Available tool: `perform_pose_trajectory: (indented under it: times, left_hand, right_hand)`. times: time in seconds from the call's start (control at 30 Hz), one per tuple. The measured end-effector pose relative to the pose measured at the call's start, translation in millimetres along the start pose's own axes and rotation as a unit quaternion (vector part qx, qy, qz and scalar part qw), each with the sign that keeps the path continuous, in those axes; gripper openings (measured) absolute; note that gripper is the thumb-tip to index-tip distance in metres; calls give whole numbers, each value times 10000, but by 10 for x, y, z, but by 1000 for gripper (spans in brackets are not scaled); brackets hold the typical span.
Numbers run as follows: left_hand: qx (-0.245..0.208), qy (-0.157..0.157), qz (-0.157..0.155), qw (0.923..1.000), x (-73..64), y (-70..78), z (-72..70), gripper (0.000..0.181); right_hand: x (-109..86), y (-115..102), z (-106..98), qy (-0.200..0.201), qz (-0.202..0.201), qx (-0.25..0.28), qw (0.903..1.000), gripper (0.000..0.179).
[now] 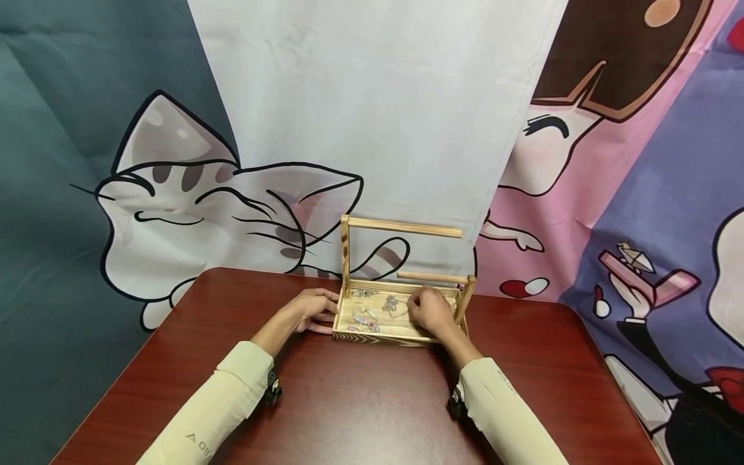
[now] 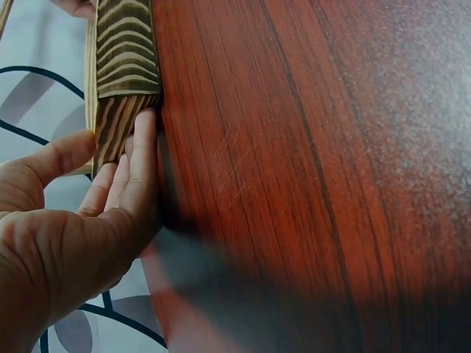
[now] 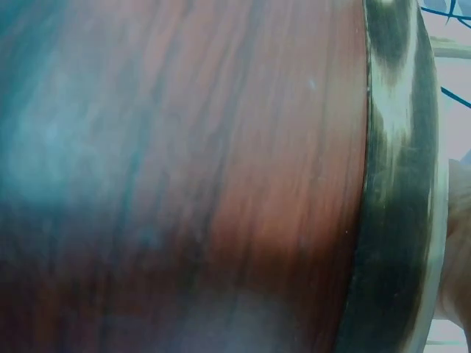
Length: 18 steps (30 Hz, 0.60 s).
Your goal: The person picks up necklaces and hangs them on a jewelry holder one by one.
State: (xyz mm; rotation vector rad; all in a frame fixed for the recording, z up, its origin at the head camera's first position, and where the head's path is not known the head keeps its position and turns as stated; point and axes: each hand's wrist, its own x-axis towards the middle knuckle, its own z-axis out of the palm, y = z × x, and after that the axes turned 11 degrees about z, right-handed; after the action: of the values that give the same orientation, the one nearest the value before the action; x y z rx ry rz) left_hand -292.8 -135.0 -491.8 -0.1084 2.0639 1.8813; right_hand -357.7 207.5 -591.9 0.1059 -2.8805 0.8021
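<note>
A wooden jewelry stand (image 1: pixel 401 340) has a shallow tray base and two crossbars above it. My left hand (image 1: pixel 314 311) is at the tray's left end. In the left wrist view its nearly straight fingers (image 2: pixel 138 165) rest against the striped end wall, with the thumb at the rim. My right hand (image 1: pixel 431 310) is down inside the tray on the right, fingers curled, fingertips hidden beneath it. A silver chain necklace (image 1: pixel 391 305) runs across the tray floor to its fingers. The right wrist view shows mostly the tray's outer wall (image 3: pixel 401 184).
A bracelet with pastel beads (image 1: pixel 366 321) lies in the tray's front left, and another small chain (image 1: pixel 363 293) at its back left. The stand sits near the back edge of the red-brown table (image 1: pixel 360 400). A printed cartoon curtain (image 1: pixel 372 116) hangs close behind.
</note>
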Motion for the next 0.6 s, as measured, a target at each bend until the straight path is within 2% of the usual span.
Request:
perform_pose_trajectory:
  times: [0.07,0.17,0.3,0.37,0.4,0.47,0.6]
  left_hand:
    - [-11,-8,0,10000,-1,2,-5,51]
    - [-5,-27,3,10000,-8,10,-4,51]
    - [5,-16,14,10000,-15,15,0,51]
    - [-7,2,-1,10000,-7,10,1,51]
    - [-13,4,-10,10000,-4,7,1,51]
    - [-15,2,-18,10000,2,0,3,50]
    - [-6,-6,1,10000,1,-7,4,50]
  right_hand:
    - [-71,-123,-98,-96,31,11,9999,13]
    - [-232,-380,-332,-459,241,159,9985,14]
    - [-310,-461,-454,-806,490,408,9947,14]
    - [-315,-451,-475,-866,561,489,9935,13]
    - [-286,-388,-431,-803,475,484,9945,14]
    - [-301,-431,-477,-868,578,432,9936,15]
    - [-126,-139,-244,-819,444,420,9948,20]
